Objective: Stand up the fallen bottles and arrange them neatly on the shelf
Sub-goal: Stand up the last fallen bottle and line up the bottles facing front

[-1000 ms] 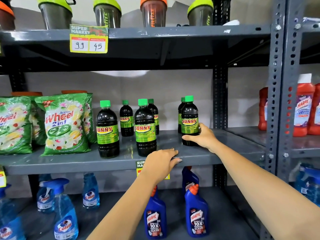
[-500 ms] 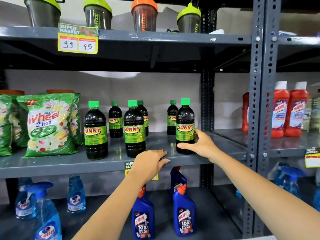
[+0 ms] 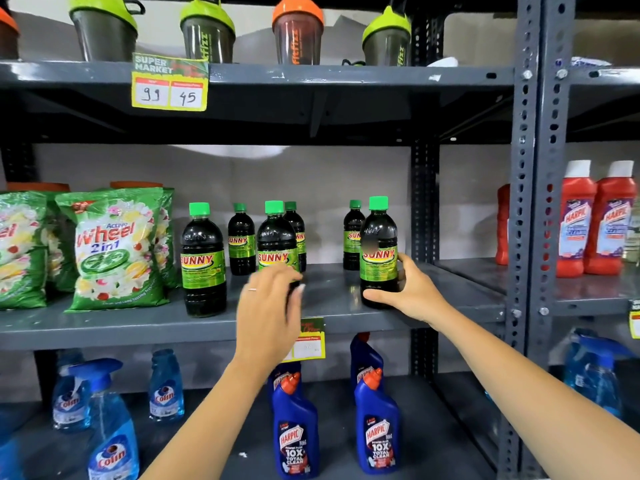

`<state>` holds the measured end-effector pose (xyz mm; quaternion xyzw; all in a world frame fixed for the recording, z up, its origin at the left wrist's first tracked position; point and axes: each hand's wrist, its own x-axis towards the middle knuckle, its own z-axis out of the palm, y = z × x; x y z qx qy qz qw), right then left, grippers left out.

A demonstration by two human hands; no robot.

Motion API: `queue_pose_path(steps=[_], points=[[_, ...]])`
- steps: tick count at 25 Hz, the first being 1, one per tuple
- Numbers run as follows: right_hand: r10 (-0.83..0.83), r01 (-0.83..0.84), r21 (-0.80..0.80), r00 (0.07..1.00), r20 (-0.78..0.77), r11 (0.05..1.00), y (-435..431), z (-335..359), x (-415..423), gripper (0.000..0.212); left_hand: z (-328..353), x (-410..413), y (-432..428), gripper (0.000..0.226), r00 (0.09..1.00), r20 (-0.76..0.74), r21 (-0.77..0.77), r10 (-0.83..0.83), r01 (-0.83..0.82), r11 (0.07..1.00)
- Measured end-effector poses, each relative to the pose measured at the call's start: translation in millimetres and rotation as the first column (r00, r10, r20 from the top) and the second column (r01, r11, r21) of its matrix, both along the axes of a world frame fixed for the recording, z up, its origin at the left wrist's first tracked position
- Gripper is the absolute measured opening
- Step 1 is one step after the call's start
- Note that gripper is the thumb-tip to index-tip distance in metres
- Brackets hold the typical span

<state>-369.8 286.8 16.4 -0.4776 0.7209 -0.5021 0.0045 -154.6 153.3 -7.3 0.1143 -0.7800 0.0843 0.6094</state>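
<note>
head view: six dark plastic bottles with green caps and green-yellow "sunny" labels stand upright on the grey metal middle shelf, three in front and three behind. the right hand is wrapped around the lower part of the front right sunny bottle, thumb across its base and fingers behind the label; the bottle stands upright near the shelf's front edge, with the rear right bottle just behind it to the left. the left hand, blurred, is raised with fingers spread loosely, gripping nothing, in front of the lower half of the front middle bottle; whether it touches the bottle cannot be told. the front left bottle stands apart from both hands, beside green "wheel" detergent bags at the left of the same shelf. shaker cups with green and orange lids line the top shelf above a yellow price tag. blue "harpic" bottles and blue "colin" spray bottles stand on the lower shelf. red "harpic" bottles sit on the neighbouring rack to the right.
</note>
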Motion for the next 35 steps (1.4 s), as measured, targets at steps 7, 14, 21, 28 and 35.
queue_pose_path(steps=[7,14,21,28,35], points=[[-0.051,0.051,-0.006,0.999,-0.008,0.999,-2.6,-6.5,-10.5,0.090,-6.0,5.2,-40.5,0.100,0.998,0.003,0.711,-0.062,0.042,0.702],[-0.055,0.055,-0.016,0.998,-0.002,0.998,-4.1,-8.4,-13.0,0.094,-0.2,1.0,-54.7,0.042,0.980,0.181,0.739,-0.089,-0.076,0.669],[0.015,-0.015,-0.006,1.000,0.013,1.000,-1.9,-5.1,-10.5,0.085,0.1,5.6,-47.7,0.067,0.988,0.140,0.741,-0.071,-0.057,0.669],[0.032,-0.033,0.021,0.998,0.054,0.999,-1.6,-5.7,-14.6,0.079,0.1,4.2,-41.9,0.066,0.987,0.160,0.716,-0.013,-0.107,0.690],[-0.147,0.128,-0.734,0.988,0.040,0.667,7.2,-4.2,18.6,0.052,4.3,50.4,-28.7,0.058,0.953,-0.299,0.448,0.049,0.095,0.889]])
